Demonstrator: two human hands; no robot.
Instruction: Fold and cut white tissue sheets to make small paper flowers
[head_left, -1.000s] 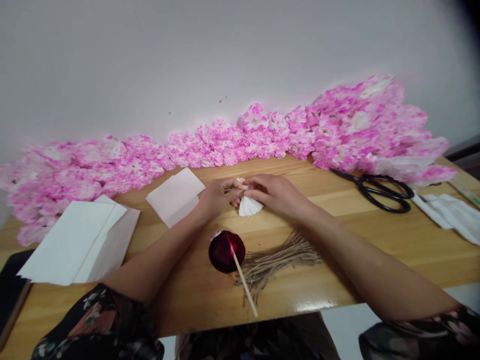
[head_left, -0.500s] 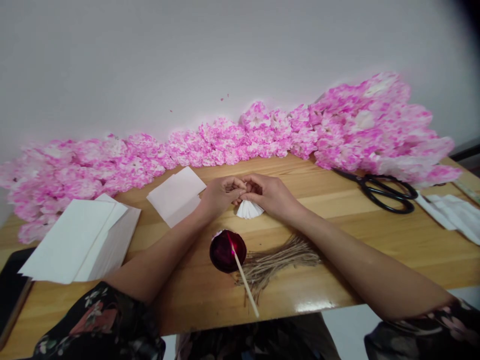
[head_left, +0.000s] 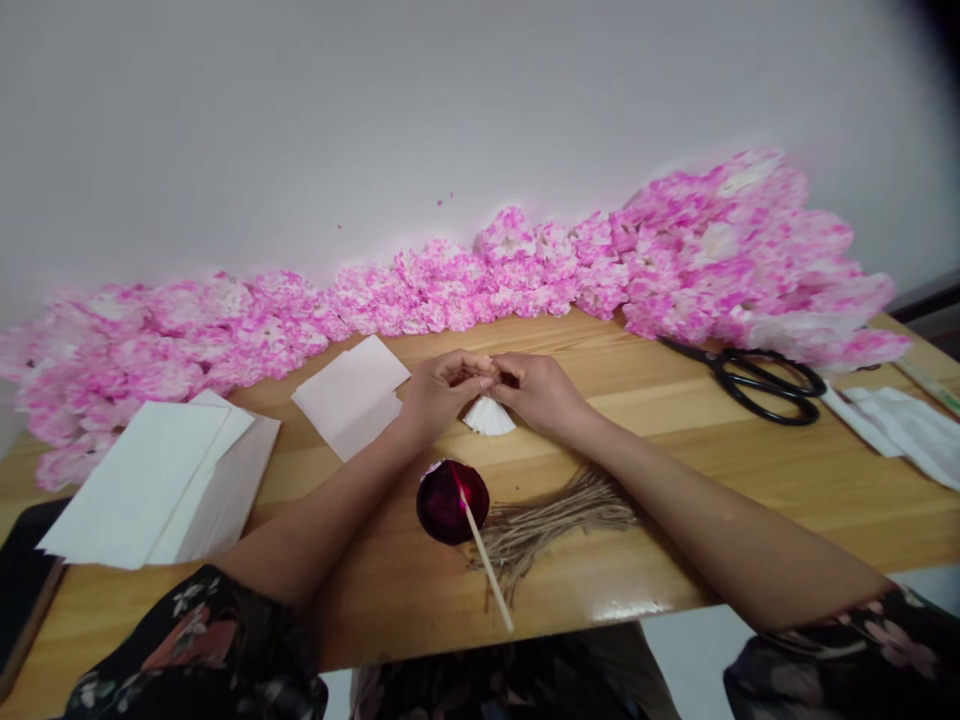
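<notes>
Fingertips of my left hand and my right hand meet over the middle of the table, both closed in a pinch. Between them is a pleated white paper, its folds fanning out below the fingers; its upper part is hidden in the grip. Just below lies a small round dish of dark magenta liquid, with a thin wooden stick leaning out of it toward me. Right of the dish is a bundle of brown twine pieces. Flat white sheets lie left of my hands.
A thick stack of white paper and a dark phone-like object are at the left. Pink-and-white paper flowers line the wall side. Black scissors and folded white paper strips lie at the right.
The white pleated paper has tilted and shifted slightly left, still between my fingertips. My right hand has shifted slightly. The whole view has moved a little.
</notes>
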